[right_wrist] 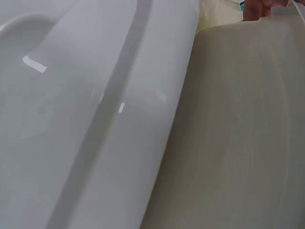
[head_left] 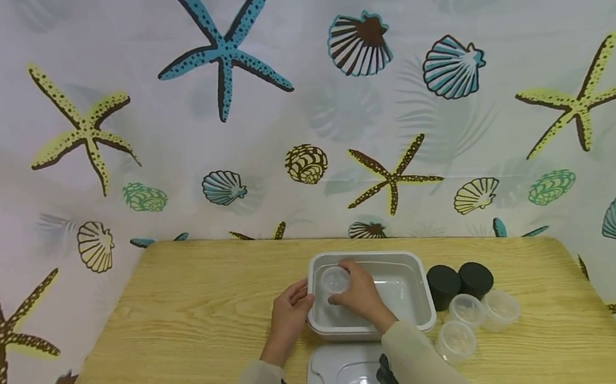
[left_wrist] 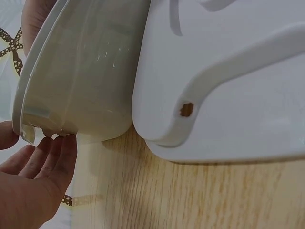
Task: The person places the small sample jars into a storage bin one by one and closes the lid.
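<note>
A white rectangular plastic tub [head_left: 401, 329] stands in the middle of the wooden table. My left hand [head_left: 291, 314] grips its left rim; in the left wrist view the left hand [left_wrist: 35, 183] has the thumb at the rim and the fingertips against the outer wall. Inside the tub, near its far left corner, my right hand [head_left: 361, 292] holds a small clear plastic cup [head_left: 334, 279] between thumb and fingers. Part of the right hand [left_wrist: 35, 24] shows behind the rim in the left wrist view, with the cup hidden there. The right wrist view shows mostly lid and tub wall.
A white lid [head_left: 324, 381] lies on the table in front of the tub, beneath my forearms. Right of the tub stand two black cylinders [head_left: 445, 285] and several clear plastic cups [head_left: 456, 341]. A curtain with starfish and shells [head_left: 299, 122] hangs around the table [head_left: 185, 325].
</note>
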Available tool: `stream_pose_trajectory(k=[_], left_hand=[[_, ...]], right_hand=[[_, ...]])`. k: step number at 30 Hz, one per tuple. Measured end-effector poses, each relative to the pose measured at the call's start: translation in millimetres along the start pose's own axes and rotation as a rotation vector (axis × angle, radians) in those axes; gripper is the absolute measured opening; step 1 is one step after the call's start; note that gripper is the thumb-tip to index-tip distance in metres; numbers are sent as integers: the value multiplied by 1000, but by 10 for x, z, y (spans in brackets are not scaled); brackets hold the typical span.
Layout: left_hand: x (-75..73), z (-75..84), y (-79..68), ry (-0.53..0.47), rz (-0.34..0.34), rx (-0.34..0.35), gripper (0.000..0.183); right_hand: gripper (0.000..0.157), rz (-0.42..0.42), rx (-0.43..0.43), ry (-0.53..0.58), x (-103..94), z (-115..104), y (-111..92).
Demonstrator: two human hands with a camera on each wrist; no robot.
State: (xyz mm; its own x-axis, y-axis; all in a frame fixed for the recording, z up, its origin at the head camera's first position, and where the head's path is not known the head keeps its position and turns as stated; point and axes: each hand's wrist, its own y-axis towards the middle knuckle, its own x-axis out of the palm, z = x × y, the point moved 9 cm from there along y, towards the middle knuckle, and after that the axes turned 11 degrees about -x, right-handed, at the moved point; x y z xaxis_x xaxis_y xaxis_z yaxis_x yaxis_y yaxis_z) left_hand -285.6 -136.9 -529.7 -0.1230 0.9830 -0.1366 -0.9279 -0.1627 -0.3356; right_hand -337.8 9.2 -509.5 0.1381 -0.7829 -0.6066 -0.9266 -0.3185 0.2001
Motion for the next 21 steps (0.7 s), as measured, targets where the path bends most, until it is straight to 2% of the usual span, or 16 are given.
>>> stream_pose_trajectory(k=[6,15,21], left_hand=[[-5,17,-24,8,-2,-5,41],[102,21,-11,5,-22,7,41],[42,34,-6,10,0,34,40]], right_hand=[[72,-11,15,6,11,10,3],[71,-13,24,-9,-42,120,-3],[70,-26,2,8,1,86,27]])
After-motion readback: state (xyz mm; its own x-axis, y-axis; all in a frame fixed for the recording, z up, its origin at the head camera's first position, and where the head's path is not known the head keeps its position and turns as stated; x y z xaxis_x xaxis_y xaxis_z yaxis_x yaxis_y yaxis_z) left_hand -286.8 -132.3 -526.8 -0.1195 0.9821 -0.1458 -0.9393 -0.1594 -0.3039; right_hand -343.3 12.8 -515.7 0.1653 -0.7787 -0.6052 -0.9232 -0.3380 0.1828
